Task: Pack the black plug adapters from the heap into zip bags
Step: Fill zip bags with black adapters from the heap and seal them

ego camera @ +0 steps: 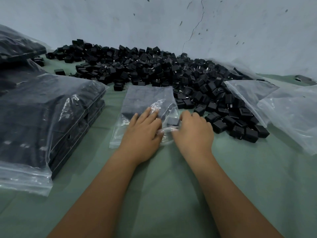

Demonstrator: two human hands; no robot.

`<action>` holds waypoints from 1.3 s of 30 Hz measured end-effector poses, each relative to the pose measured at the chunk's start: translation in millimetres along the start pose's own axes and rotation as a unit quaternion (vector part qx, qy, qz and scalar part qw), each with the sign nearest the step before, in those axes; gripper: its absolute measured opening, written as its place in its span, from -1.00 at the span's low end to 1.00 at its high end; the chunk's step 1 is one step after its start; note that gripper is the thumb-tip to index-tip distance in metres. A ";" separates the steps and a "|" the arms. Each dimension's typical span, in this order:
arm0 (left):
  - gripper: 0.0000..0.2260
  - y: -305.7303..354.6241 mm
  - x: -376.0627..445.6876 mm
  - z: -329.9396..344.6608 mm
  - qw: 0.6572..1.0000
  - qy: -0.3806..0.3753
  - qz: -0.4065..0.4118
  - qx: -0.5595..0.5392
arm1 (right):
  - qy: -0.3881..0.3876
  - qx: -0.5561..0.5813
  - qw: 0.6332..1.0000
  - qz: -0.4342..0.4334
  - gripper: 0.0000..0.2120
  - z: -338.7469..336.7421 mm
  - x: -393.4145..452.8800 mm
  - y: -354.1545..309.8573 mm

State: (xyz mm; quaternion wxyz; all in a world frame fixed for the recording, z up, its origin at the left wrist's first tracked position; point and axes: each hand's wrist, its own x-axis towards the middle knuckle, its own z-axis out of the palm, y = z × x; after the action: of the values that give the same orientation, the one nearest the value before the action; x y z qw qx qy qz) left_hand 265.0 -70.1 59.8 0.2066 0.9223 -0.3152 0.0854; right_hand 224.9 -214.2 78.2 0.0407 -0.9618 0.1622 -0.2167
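A clear zip bag [145, 98] lies flat on the green table in front of me, its far part filled with neat rows of black plug adapters. My left hand [143, 133] presses on the bag's near part, fingers spread over the plastic. My right hand [193, 131] sits at the bag's right mouth edge, fingers curled around a single black adapter [173, 121] that is partly inside the bag. The heap of loose black adapters [154, 69] spreads behind and to the right of the bag, up to the wall.
A stack of filled zip bags [42, 117] stands at the left, with more behind it [17, 47]. Empty clear bags [283, 109] lie at the right over the heap's edge. A pale wall [171, 23] closes the back. Green table surface [163, 177] lies under my forearms.
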 end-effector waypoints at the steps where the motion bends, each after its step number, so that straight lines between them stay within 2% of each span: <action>1: -0.94 -0.1 0.8 0.9 1.000 -0.007 0.001 -0.002 | -0.013 0.000 1.000 -0.001 -0.78 -0.2 4.2 -1.2; 4: -0.96 0.2 1.7 1.6 1.000 -0.004 0.009 -0.016 | -0.034 0.032 0.999 0.019 -0.86 4.0 9.5 -5.2; 14: -0.90 2.2 3.6 2.4 0.999 0.009 0.007 -0.053 | -0.046 0.069 0.994 0.076 -0.91 18.0 24.8 -4.8; 21: -0.89 1.6 6.4 7.3 0.998 0.021 0.011 -0.051 | -0.038 0.080 0.993 0.078 -0.77 23.6 25.8 -6.0; 26: -0.95 1.4 6.4 8.3 0.998 0.022 0.013 -0.059 | -0.031 0.094 0.992 0.082 -0.80 24.7 25.0 -3.4; 29: -0.91 1.9 5.9 8.1 0.998 0.021 0.016 -0.061 | -0.024 0.097 0.991 0.085 -0.80 24.1 22.4 -0.5; 35: -0.91 3.1 6.2 7.8 0.998 0.012 0.005 -0.058 | -0.051 0.065 0.992 0.099 -0.86 23.6 29.5 -3.2; 39: -0.95 2.7 6.2 7.8 0.999 0.003 0.001 -0.046 | -0.040 0.072 0.993 0.088 -0.79 23.4 26.8 -2.7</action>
State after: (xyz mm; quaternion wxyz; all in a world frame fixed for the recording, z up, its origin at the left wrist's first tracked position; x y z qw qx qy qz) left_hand 268.5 -78.8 55.4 0.2494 0.9113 -0.3192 0.0739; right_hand 258.6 -220.3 68.3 0.1354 -0.9462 0.2282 -0.1851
